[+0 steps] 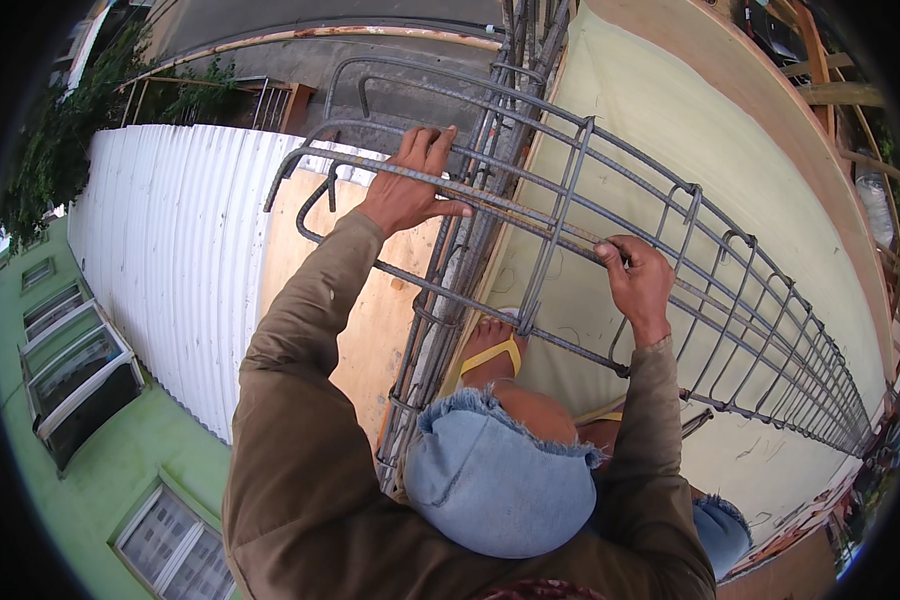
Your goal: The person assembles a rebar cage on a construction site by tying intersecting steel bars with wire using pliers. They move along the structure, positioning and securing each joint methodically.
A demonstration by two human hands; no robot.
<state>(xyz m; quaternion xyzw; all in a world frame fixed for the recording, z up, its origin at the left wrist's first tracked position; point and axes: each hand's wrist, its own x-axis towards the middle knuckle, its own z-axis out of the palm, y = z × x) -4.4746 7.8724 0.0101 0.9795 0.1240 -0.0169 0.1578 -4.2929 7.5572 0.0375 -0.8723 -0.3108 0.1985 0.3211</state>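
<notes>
**Steel cage handled by bare hands: pinch and foot hazards noted**

The steel cage (560, 222) is found lying crosswise over a bundle of long bars (518, 120), its hooked ends (315, 152) projecting to the left and its length running off to the right above a cream sheet (650, 90). Whether the sheet is touched by it cannot be told.

The left hand (413, 185) is set at the bars near the hooks, thumb and fingers spread; how firmly they are gripped cannot be determined. A bar of the cage is held by the right hand (638, 283) between thumb and finger. No gloves are worn; should the cage roll or slip, fingers could be trapped between bars, it is judged.

A yellow-strapped sandal (492, 354) is seen close beside the lower bars. Toes are exposed, and could be struck if the cage were dropped. Snagging of the brown sleeves (305, 290) by the hooks is also considered possible.
</notes>
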